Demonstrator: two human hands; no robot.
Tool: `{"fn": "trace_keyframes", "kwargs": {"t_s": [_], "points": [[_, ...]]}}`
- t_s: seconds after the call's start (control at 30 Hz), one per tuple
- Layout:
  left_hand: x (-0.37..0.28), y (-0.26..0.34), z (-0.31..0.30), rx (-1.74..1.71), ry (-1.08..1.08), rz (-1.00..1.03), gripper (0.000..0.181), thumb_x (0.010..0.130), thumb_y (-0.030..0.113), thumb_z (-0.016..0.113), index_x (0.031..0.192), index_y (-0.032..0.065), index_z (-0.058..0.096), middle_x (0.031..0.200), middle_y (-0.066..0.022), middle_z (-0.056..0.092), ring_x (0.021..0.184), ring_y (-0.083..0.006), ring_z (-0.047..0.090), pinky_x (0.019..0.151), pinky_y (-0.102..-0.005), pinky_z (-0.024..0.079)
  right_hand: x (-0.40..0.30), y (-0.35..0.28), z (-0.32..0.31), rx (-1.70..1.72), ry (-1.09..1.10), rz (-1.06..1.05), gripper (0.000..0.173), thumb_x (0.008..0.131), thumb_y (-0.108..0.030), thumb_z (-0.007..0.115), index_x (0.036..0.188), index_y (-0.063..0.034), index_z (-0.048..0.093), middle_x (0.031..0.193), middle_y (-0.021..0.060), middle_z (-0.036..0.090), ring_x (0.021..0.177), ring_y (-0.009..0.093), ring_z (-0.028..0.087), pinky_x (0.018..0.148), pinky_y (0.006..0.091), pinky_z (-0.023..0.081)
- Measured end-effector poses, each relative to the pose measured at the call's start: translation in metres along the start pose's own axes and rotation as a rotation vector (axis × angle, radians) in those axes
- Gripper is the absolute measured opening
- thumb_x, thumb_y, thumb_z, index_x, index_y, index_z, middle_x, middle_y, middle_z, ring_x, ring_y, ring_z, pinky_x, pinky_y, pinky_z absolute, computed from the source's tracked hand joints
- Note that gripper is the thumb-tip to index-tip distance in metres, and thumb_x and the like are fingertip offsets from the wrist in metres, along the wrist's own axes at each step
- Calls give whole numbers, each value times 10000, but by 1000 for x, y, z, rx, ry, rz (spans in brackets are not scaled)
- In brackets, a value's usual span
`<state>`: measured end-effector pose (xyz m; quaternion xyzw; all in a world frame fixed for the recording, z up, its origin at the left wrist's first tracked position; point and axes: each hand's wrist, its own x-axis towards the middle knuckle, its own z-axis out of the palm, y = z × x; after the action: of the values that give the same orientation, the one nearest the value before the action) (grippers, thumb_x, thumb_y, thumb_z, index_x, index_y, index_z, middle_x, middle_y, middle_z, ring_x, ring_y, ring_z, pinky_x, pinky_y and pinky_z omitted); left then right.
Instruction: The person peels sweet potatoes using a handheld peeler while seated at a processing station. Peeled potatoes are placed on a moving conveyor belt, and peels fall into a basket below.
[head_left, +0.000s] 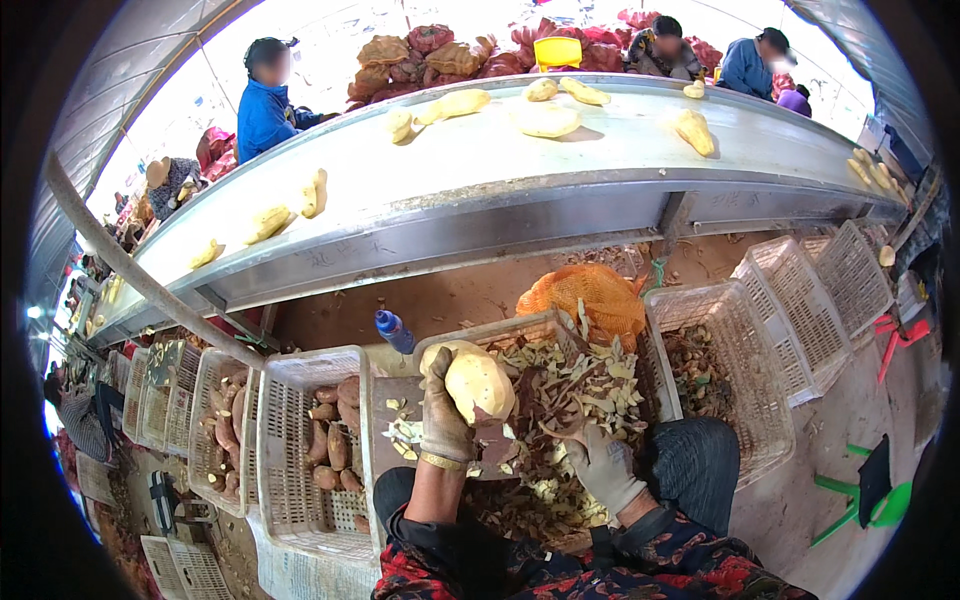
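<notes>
A large, mostly peeled sweet potato (481, 384) with a small patch of skin at its lower end is held in my gloved left hand (448, 416). To its lower right, above a heap of peelings (570, 390), my gloved right hand (604, 465) is closed round the handle of a small tool (562, 433), probably a peeler; its working end is hard to make out. Unpeeled sweet potatoes (337, 442) lie in the white plastic crate (270, 450) on my left. A brown board (390, 450) with scraps on it lies beside my left wrist.
Ahead runs a long metal conveyor (450, 202) carrying peeled sweet potatoes (547, 120), with several people beyond it. A blue bottle (394, 331) and an orange mesh sack (585, 296) stand before me. More crates (765, 450) flank both sides; a green stool (892, 504) is at right.
</notes>
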<state>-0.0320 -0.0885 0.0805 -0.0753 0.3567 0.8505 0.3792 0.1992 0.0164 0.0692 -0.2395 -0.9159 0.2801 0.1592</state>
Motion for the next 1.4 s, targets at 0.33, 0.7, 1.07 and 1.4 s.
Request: {"fn": "trace_keyframes", "kwargs": {"t_s": [0.33,0.7,1.07,1.4], "points": [[2,-10,2,-41,-13,26,475,895,451,680,1165,68,603,1074,-98,675,924,-232,668,824,-377,573,-8,-1,33,297,-116,102,267,1009,-287,537,921,-36,513,680,104,505,583,216,537,538,368,437],[-23,-11,0,375,-332,145,649,877,343,710,1319,-55,449,1068,-46,571,971,-125,554,937,-284,467,58,-30,9,1211,-177,262,716,906,-326,738,1415,45,397,1274,63,605,1120,169,588,961,312,469],[-8,-26,2,-115,-125,-27,454,906,396,687,1174,39,605,1098,-100,687,961,-236,672,897,-381,554,17,-57,-18,310,-242,52,407,1077,-310,393,1182,55,542,910,190,580,635,242,547,611,356,464],[6,-39,-10,-87,-118,-34,389,946,317,652,1201,29,599,1115,-87,675,1009,-235,656,917,-390,544,3,-41,2,262,38,-48,277,1031,-239,507,879,-10,476,614,167,445,509,310,463,483,396,380]]}}
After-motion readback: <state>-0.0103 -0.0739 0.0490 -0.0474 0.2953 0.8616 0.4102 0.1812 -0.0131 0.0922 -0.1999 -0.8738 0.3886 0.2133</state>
